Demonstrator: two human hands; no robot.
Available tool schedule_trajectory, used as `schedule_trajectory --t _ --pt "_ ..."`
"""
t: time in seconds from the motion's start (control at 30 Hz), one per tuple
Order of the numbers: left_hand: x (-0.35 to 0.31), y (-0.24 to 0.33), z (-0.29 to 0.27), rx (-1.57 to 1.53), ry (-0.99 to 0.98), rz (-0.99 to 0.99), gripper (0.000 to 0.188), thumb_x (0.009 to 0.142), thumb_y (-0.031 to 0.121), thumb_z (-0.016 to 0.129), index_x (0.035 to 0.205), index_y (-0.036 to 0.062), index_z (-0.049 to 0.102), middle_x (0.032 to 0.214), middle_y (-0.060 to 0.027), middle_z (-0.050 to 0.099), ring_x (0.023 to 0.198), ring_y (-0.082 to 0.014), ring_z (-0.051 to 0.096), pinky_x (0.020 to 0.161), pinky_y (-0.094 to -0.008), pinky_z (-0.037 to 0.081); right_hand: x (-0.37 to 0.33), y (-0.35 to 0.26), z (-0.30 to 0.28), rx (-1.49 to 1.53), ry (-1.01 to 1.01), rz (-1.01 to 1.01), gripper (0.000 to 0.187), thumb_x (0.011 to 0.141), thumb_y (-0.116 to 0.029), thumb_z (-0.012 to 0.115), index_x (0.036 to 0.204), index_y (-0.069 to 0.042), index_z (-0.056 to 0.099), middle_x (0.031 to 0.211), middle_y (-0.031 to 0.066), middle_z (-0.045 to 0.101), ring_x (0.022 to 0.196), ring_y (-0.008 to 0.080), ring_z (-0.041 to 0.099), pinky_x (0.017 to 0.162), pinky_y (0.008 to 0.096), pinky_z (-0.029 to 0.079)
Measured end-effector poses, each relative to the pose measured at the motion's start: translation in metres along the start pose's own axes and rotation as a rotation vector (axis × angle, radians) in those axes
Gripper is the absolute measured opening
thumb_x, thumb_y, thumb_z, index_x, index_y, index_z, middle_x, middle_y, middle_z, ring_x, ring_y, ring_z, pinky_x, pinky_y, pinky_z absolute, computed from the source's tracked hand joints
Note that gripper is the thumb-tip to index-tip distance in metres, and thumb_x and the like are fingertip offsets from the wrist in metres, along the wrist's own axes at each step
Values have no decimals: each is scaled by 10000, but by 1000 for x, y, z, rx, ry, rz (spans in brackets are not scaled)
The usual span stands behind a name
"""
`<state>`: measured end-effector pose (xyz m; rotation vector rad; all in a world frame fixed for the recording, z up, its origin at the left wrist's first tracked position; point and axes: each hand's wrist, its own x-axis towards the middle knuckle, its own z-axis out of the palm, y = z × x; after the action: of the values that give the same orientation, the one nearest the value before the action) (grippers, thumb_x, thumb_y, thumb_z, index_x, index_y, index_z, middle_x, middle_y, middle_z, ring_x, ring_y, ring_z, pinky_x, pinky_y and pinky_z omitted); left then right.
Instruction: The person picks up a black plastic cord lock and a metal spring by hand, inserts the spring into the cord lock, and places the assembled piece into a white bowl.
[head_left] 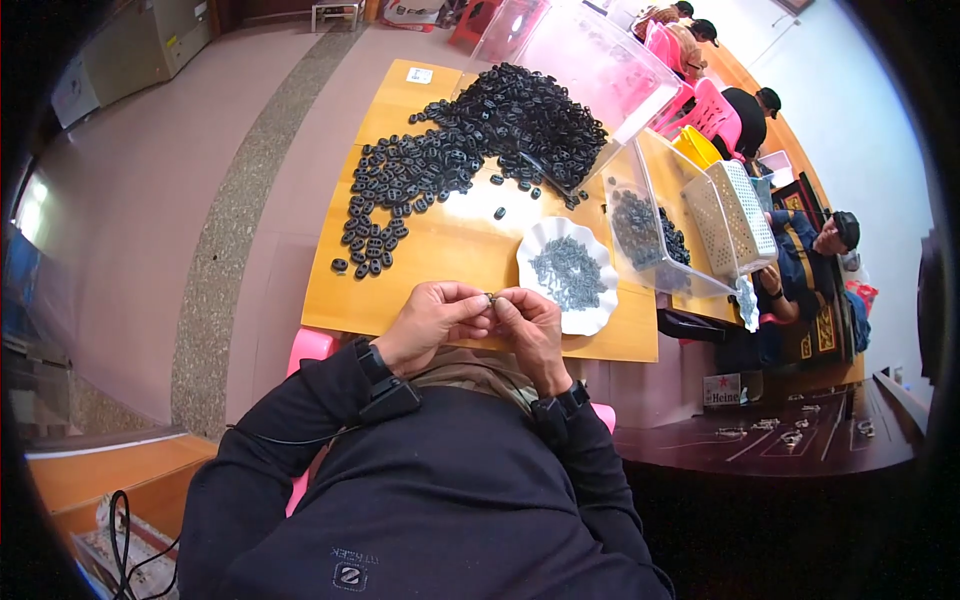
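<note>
My left hand (425, 322) and my right hand (537, 330) meet at the near edge of the wooden table (450, 285). Thumbs and fingertips of both are pinched together around something tiny, mostly hidden and too small to name. Just beyond my right hand is a white scalloped plate (590, 324) holding many small grey pieces (568, 272). A large heap of black oval pieces with two holes (530, 112) covers the far part of the table. Some of these ovals (372, 245) spread down its left side, and a single oval (500, 213) lies near the middle.
A big clear bin (645, 85) stands behind the heap. Right of the plate, a clear box (650, 262) contains dark pieces, with a white perforated basket (738, 215) and a yellow container (697, 147) beyond. Another person (800, 250) sits at the right; several more are farther back near pink chairs (715, 115).
</note>
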<state>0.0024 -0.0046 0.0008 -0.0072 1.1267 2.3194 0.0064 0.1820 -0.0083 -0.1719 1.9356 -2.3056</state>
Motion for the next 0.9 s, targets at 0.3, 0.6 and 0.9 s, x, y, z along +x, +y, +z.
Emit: schedule_trajectory --t 0.3,0.6,0.9 --pt "0 0 -1 3 17 6 152 944 129 597 1015 0 631 886 -53 658 787 -115 647 738 -250 561 0 -1 2 33 -14 25 162 946 -130 614 1011 17 637 861 61 686 709 86 629 656 208 527" --pt "-1 0 0 17 26 3 143 938 110 603 1010 -11 626 889 -66 659 783 -122 649 732 -250 566 1 4 -3 -23 -16 21 155 943 -134 620 986 14 635 839 42 675 701 77 617 651 205 521" --pt "2 -6 2 62 31 53 125 935 91 606 976 -24 631 847 -76 663 734 -130 654 715 -253 572 0 -1 -1 -35 -47 -1 139 944 -123 617 943 14 634 830 27 665 709 70 612 660 204 523"
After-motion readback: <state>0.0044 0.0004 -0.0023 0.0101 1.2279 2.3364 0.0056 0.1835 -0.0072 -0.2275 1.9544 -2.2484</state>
